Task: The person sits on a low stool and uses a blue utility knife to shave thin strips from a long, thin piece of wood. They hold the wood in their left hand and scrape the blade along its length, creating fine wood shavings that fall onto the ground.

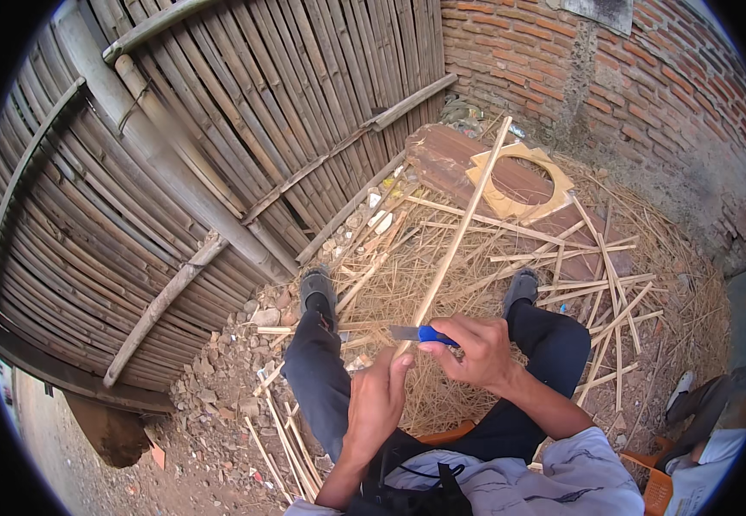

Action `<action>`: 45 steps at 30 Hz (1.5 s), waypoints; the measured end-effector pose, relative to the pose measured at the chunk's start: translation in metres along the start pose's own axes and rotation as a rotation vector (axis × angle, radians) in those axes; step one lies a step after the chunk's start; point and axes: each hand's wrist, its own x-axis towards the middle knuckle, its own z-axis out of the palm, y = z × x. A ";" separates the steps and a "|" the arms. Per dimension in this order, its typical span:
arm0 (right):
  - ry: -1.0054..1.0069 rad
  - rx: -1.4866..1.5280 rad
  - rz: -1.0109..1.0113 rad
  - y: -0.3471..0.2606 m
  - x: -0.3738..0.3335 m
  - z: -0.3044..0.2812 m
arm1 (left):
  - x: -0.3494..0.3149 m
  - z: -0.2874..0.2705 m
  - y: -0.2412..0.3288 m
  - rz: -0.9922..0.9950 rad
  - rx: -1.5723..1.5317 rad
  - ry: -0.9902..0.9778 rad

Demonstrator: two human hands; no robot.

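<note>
My right hand (478,351) is closed around the blue handle of a utility knife (436,335), its metal blade pointing left. That blade lies against a long, pale bamboo strip (452,262) near the strip's lower end. My left hand (376,401) grips the lower end of the strip, thumb along it, just below the blade. From there the strip slants up and away to the right, over the shavings. The left palm and most of its fingers are hidden behind the back of the hand.
Thin shavings (425,396) cover the ground between my legs. Several cut strips (614,301) lie at the right, more at lower left. A brown board (442,163) carries a cardboard piece with a round hole (554,202). Bamboo wall (321,77) left, brick wall (648,112) behind; another person's leg (691,400) at right.
</note>
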 end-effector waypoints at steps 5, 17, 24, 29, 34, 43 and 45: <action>0.072 -0.042 -0.004 0.010 0.001 -0.005 | -0.004 0.000 -0.005 -0.021 0.017 -0.007; 0.512 -0.275 0.465 0.210 0.080 -0.149 | -0.042 -0.034 -0.041 -0.097 0.069 -0.053; 0.135 -0.173 0.579 0.176 0.045 -0.112 | -0.033 -0.056 -0.069 -0.322 -0.151 -0.204; -0.012 -0.074 0.674 0.120 0.023 -0.092 | -0.013 -0.102 -0.075 -0.088 -0.066 0.133; -0.090 -0.067 0.637 0.108 0.001 -0.090 | 0.006 -0.219 -0.075 0.221 0.079 0.953; -0.137 0.117 0.705 0.073 -0.023 -0.069 | -0.025 -0.277 -0.038 0.674 -0.356 1.470; -0.161 0.225 0.707 0.069 -0.026 -0.061 | -0.016 -0.255 -0.029 0.649 -0.377 1.405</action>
